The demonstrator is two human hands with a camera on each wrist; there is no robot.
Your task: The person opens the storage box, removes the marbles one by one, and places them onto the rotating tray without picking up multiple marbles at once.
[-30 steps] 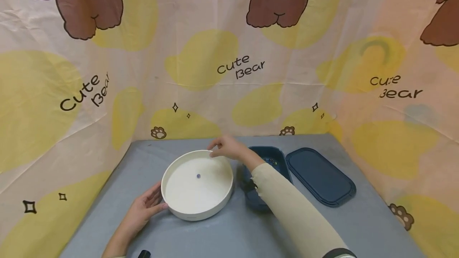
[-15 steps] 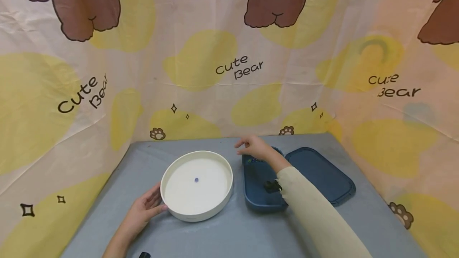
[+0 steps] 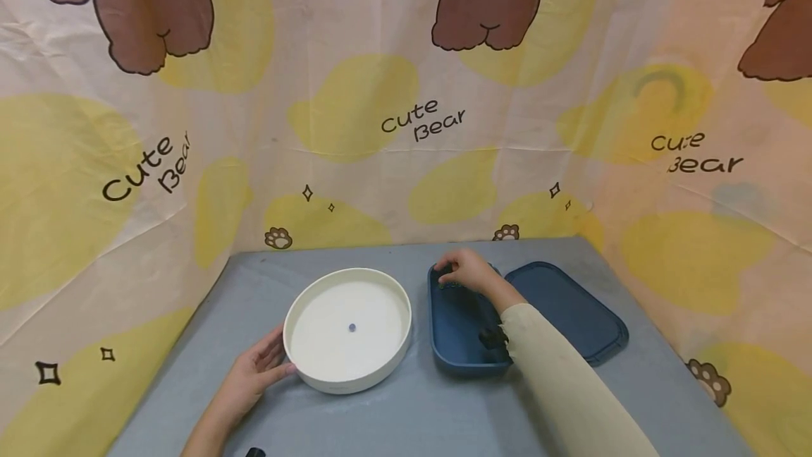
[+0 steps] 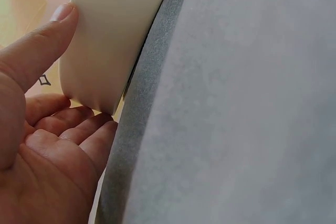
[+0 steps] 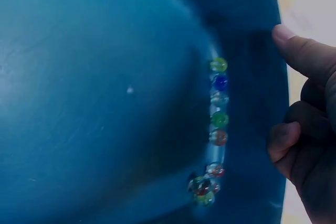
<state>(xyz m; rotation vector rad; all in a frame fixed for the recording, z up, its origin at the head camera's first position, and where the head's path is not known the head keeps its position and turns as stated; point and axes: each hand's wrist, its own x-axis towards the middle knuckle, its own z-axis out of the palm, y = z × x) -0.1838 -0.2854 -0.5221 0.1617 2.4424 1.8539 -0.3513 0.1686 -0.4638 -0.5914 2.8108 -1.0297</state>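
A round white tray (image 3: 323, 358) with a low wall lies on the grey table, one small bluish marble (image 3: 352, 328) on its floor. My left hand (image 3: 250, 376) rests at the tray's left side, thumb and fingertips touching the outer wall. To the right is a deep blue rectangular box (image 3: 457, 337). Over its far end reaches my right hand (image 3: 469, 272), thumb and fingers apart with nothing seen between them. The right wrist view shows several glass marbles (image 5: 219, 119) lined up along the box's end wall, near the thumb (image 5: 302, 53).
A flat blue lid (image 3: 564, 309) lies right of the box, partly behind the right sleeve (image 3: 564, 379). A patterned cloth (image 3: 355, 182) with bears encloses the table's back and sides. A small black object (image 3: 256, 452) shows at the bottom edge.
My right hand has moved from the tray's far rim rightward, then down to the far end of the box. The marble in the tray has rolled slightly nearer. My left hand stays put.
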